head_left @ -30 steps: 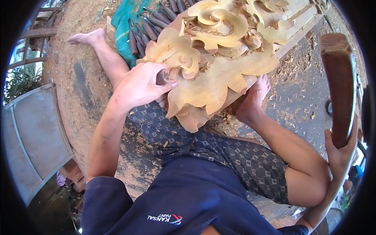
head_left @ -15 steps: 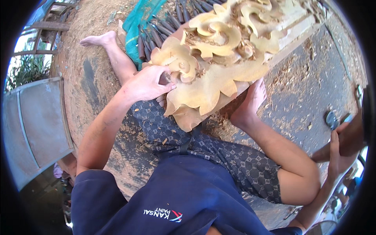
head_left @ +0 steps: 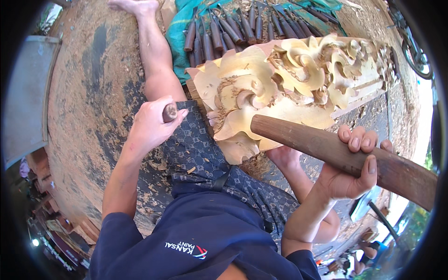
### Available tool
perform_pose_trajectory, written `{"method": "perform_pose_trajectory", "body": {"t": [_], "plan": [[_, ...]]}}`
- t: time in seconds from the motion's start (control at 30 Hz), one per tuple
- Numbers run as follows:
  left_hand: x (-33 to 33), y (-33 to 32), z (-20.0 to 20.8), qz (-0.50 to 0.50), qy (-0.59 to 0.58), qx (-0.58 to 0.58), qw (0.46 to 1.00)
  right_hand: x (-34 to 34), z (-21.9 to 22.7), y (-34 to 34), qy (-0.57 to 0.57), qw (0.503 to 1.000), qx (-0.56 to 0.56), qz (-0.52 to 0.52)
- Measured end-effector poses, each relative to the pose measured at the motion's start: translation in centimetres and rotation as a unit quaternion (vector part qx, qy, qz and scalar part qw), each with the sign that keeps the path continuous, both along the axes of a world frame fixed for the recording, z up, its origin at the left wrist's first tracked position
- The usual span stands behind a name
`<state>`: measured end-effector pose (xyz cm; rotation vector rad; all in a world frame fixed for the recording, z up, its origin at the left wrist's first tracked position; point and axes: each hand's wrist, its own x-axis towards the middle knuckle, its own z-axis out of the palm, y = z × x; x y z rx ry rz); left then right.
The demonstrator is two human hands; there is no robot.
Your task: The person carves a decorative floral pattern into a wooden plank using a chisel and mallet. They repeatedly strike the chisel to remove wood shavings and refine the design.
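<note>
"Just outside the left knee, what did the left hand have in its grip?"

"A round wooden handle. The fingers were curled closely about it, and its blunt end poked up between thumb and forefinger. The fist hid the rest, so I couldn't tell what sort of tip it had."

"And the right hand?"

"Wrapped around a long brown wooden club, fingertips over the far side and thumb on the near side. It slanted across the view, its narrower end toward the left."

"Did that end touch the carved panel?"

"It overlapped the panel from above, but I couldn't tell whether they met."

"Where was the panel itself?"

"Out in front of the patterned shorts, its near end between the legs and its length running off to the right. Leafy scrolls stood up from it, with shavings caught in the hollows. The right foot was just beside its near edge."

"Anything beyond?"

"Dark-handled tools lay crowded on a green cloth along its far side."
</note>
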<state>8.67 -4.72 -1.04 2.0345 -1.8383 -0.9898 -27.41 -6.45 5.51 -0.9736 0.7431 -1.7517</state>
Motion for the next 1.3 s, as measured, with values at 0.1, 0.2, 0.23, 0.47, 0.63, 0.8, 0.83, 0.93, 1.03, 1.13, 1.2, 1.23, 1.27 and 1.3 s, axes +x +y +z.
{"method": "perform_pose_trajectory", "body": {"t": [0.1, 0.2, 0.23, 0.47, 0.63, 0.8, 0.83, 0.93, 1.03, 1.13, 1.2, 1.23, 1.27, 1.3], "plan": [[1.9, 2.4, -2.3, 0.051, 0.031, 0.023, 0.998, 1.0, 0.5, -1.5, -0.011, 0.999, 0.021, 0.030], [2.8, 3.7, -4.7, 0.050, 0.045, 0.050, 0.996, 1.2, 2.1, -2.7, -0.023, 0.999, 0.021, 0.040], [2.8, 3.7, -5.0, 0.065, 0.060, 0.063, 0.994, 1.8, 2.5, -2.8, -0.023, 0.999, 0.021, 0.035], [3.4, 3.3, -6.5, 0.094, 0.121, 0.034, 0.988, 4.2, 0.3, -3.2, 0.033, 0.996, 0.084, 0.001], [3.9, 3.1, -6.5, 0.096, 0.128, 0.043, 0.986, 3.1, 3.7, -3.5, 0.011, 0.998, 0.065, 0.004], [3.5, 2.1, -5.9, 0.099, 0.133, 0.069, 0.984, 5.9, 1.6, -3.1, 0.054, 0.996, 0.064, 0.005], [3.6, 2.0, -6.0, 0.095, 0.131, 0.068, 0.985, 5.6, 1.3, -3.4, 0.068, 0.996, 0.060, 0.013], [3.6, 2.3, -6.5, 0.086, 0.132, 0.058, 0.986, 5.3, 1.0, -3.6, 0.106, 0.993, 0.058, 0.008], [3.8, 2.6, -6.8, 0.083, 0.137, 0.048, 0.986, 5.4, 1.8, -3.7, 0.119, 0.990, 0.076, 0.002], [3.9, 2.7, -6.9, 0.079, 0.131, 0.050, 0.987, 4.4, 4.4, -4.2, 0.070, 0.996, 0.051, 0.032], [3.6, 2.2, -6.7, 0.082, 0.145, 0.050, 0.985, 4.5, 4.3, -3.9, 0.082, 0.995, 0.052, 0.032], [3.7, 2.4, -6.6, 0.084, 0.142, 0.043, 0.985, 5.7, 2.6, -3.9, 0.089, 0.993, 0.062, 0.037], [3.7, 2.3, -6.7, 0.083, 0.139, 0.042, 0.986, 6.4, 1.7, -3.9, 0.100, 0.992, 0.069, 0.036], [3.6, 2.2, -6.9, 0.082, 0.135, 0.041, 0.987, 6.0, 1.7, -4.4, 0.111, 0.989, 0.074, 0.057]]}}
